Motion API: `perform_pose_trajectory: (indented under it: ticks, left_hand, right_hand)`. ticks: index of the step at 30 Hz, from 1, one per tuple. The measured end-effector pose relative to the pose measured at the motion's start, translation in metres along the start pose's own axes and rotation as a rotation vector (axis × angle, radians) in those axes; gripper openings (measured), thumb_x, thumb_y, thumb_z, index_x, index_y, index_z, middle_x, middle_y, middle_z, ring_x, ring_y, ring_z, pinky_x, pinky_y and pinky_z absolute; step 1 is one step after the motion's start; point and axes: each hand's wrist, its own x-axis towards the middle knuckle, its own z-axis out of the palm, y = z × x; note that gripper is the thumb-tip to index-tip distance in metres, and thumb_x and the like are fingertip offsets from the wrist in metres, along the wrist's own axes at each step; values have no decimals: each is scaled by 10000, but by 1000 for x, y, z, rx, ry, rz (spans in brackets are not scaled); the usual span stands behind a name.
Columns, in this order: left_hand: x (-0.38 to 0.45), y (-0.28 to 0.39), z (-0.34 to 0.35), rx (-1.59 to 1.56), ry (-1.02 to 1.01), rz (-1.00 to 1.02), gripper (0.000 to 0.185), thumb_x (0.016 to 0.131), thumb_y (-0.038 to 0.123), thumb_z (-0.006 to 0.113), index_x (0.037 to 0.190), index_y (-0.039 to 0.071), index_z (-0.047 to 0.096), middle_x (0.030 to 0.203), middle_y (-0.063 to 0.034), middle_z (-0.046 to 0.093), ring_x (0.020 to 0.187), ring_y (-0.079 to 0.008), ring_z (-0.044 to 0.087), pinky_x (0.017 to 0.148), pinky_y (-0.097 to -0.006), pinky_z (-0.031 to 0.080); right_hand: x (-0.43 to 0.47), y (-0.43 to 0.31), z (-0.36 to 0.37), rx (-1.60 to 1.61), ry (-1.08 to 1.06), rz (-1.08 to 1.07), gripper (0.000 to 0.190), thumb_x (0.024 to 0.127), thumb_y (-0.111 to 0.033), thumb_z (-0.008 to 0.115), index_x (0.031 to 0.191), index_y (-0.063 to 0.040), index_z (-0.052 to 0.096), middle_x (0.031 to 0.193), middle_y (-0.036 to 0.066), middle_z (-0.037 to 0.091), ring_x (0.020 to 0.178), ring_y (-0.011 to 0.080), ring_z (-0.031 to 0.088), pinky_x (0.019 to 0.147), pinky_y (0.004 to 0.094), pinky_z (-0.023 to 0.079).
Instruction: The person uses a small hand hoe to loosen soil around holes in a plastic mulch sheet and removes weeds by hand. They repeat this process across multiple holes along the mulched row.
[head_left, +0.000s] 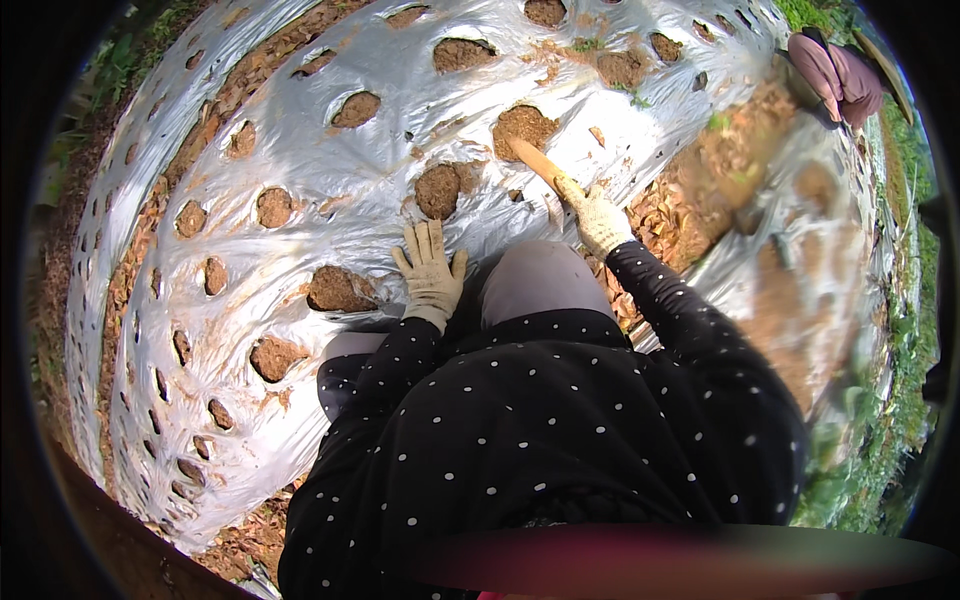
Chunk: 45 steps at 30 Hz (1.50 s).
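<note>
My right hand (600, 221), in a cream knitted glove, grips a flat wooden stick (541, 163). The far end of the stick lies at a round soil hole (521, 127) cut in silver plastic mulch film (420, 90). My left hand (431, 274), gloved alike, rests on the film with its fingers spread and holds nothing. Just beyond its fingertips is another soil hole (437, 191), and to its left a wider one (339, 289). My knee in grey trousers (544, 281) is between the two hands.
Rows of holes run across the film-covered bed. Dry leaves (664, 225) fill the furrow at right, with another film-covered bed beyond it. A second leaf-strewn furrow (251, 67) curves along the left. At the upper right is another person (844, 79) in pinkish clothing. Green plants (847, 480) border the lower right.
</note>
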Motion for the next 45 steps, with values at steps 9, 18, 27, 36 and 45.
perform_pose_trajectory:
  ticks: [9, 18, 27, 36, 45]
  left_hand:
    - [-34, 40, -9, 264, -445, 130, 633, 964, 319, 585, 1564, 334, 384, 1663, -105, 195, 1537, -518, 70, 1085, -838, 85]
    - [-57, 45, -14, 322, -763, 203, 660, 954, 393, 581, 1580, 271, 410, 1688, -52, 221, 1584, -414, 25, 1075, -866, 47]
    - [-55, 15, -107, -96, -844, -88, 644, 989, 484, 520, 1539, 157, 450, 1542, -119, 477, 1443, -310, 424, 1170, -480, 340]
    - [-103, -34, -224, -61, -616, -362, 606, 968, 483, 559, 1458, 125, 544, 1458, -126, 560, 1413, -322, 459, 1191, -486, 323]
    - [-183, -66, -247, -239, -671, -547, 689, 975, 537, 541, 1534, 143, 468, 1478, -113, 549, 1418, -308, 459, 1198, -492, 301]
  right_hand:
    - [-15, -4, 6, 126, 257, 21, 600, 964, -28, 493, 1528, -232, 478, 1197, 293, 589, 1039, 440, 650, 928, 499, 535]
    - [-36, -8, -1, 222, 164, -181, 512, 996, -99, 538, 1480, -264, 526, 1143, 267, 650, 1049, 452, 655, 955, 510, 512]
    - [-4, -42, 2, 214, 14, -377, 674, 895, -65, 640, 1534, -215, 487, 1032, 184, 606, 912, 349, 610, 774, 438, 503]
    - [39, -248, -40, 196, 86, -834, 581, 939, -145, 594, 1507, -120, 473, 1225, 273, 660, 1096, 461, 641, 924, 519, 520]
    - [-50, -398, -6, 36, -326, -1166, 626, 915, -165, 622, 1520, -124, 467, 1292, 240, 650, 1145, 433, 634, 983, 495, 513]
